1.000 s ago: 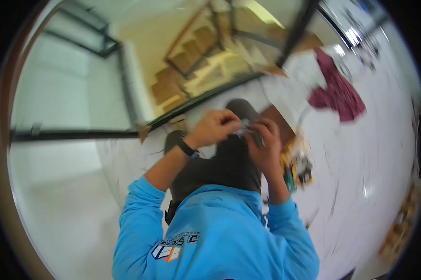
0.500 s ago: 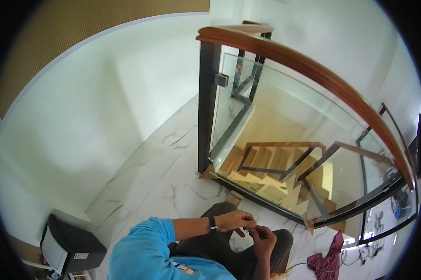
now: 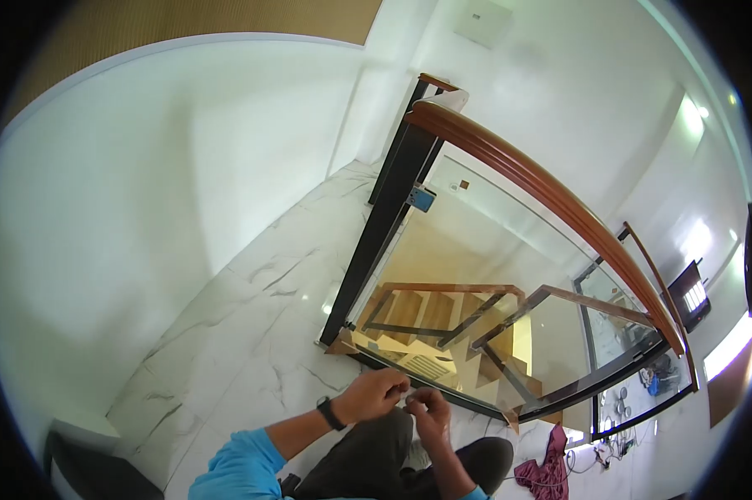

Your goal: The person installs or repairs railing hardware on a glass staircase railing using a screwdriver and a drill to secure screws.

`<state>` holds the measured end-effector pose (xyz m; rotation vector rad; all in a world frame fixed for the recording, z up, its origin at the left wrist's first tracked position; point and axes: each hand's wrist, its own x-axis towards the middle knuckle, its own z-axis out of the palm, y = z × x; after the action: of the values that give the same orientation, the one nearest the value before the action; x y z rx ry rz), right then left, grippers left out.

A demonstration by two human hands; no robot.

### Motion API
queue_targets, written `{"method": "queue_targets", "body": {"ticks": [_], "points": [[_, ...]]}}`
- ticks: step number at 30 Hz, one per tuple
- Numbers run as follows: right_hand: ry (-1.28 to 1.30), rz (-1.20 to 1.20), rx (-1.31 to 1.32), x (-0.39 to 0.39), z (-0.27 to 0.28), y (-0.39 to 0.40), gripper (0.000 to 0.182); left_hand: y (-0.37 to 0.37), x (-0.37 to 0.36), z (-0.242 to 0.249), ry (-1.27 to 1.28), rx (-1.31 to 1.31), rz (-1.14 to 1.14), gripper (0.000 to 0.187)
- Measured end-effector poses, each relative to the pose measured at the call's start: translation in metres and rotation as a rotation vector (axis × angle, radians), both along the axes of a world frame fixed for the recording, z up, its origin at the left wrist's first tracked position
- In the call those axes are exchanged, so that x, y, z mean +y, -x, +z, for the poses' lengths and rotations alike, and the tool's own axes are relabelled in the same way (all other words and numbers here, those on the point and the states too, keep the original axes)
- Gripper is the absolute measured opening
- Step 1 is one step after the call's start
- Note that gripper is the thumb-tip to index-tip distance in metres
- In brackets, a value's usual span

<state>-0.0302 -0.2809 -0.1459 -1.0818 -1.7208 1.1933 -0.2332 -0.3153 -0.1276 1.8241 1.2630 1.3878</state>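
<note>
Since the half-second-earlier frame the view has tilted up, yet left hand and right hand remain fingertip to fingertip above the lap, pinched on a small item too tiny to identify, beside the glass railing.

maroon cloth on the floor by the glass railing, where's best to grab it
Probably pinch the raised top fold of the crumpled maroon cloth, coming from above. It lies heaped on the white marble floor with a peak upward, and a white cable runs beside its lower edge.
</note>
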Motion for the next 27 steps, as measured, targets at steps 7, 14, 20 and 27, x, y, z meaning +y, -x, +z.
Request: {"method": "queue_targets", "body": {"ticks": [7, 14, 20, 27], "points": [[0.625, -0.029, 0.491, -0.006, -0.057, 0.029, 0.013, 0.029, -0.008, -0.039, 0.032, 0.052, -0.004, 0.026], [1.036, 0.078, 0.769, 0.002, -0.065, 0.074, 0.019, 0.067, -0.003, -0.082, 0.134, -0.09, -0.015, 0.023], [0.703, 0.106, 0.519, 0.008, -0.102, 0.084, 0.035, 0.083, -0.011, -0.085, 0.253, -0.088, 0.139, 0.008], [0.784, 0.129, 0.535, 0.009, -0.089, 0.077, 0.046, 0.079, -0.013, -0.093, 0.411, -0.235, 0.111, 0.012]]}}
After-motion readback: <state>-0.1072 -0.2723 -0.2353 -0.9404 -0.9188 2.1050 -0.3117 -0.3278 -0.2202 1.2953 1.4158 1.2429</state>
